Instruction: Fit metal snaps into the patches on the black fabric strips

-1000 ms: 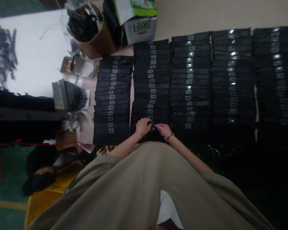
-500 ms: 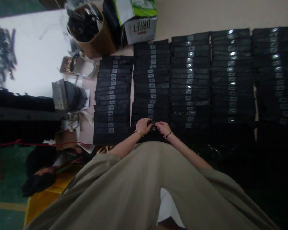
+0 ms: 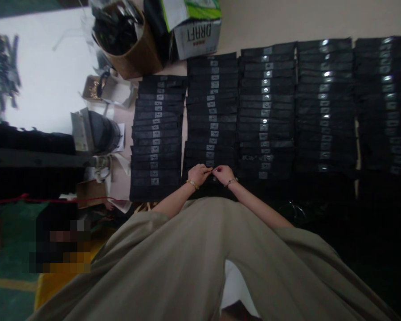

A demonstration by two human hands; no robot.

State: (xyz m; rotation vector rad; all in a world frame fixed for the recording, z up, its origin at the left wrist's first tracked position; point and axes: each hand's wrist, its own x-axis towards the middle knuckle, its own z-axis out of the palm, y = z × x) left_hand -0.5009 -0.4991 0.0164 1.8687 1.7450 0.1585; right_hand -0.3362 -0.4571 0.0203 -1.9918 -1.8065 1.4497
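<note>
My left hand (image 3: 199,174) and my right hand (image 3: 225,174) meet at their fingertips, low over the near end of a column of overlapping black flat pieces (image 3: 197,129). Both are closed in a pinch. What lies between the fingers is too small and dim to make out. Just below the fingertips a small shiny round spot shows on the nearest black piece. Each piece in the column bears a small grey square patch (image 3: 213,118) in its middle.
More columns of black pieces (image 3: 266,98) lie to both sides. Farther left stand a cardboard box (image 3: 137,55) full of dark items, a "DRAFT" carton (image 3: 198,40), a small open box (image 3: 118,92) and a dark container (image 3: 103,131). A co-worker (image 3: 58,236) sits at the lower left.
My right hand has shifted slightly left and turned, and its fingertips now meet those of my left hand. The left fingers have straightened toward the right.
</note>
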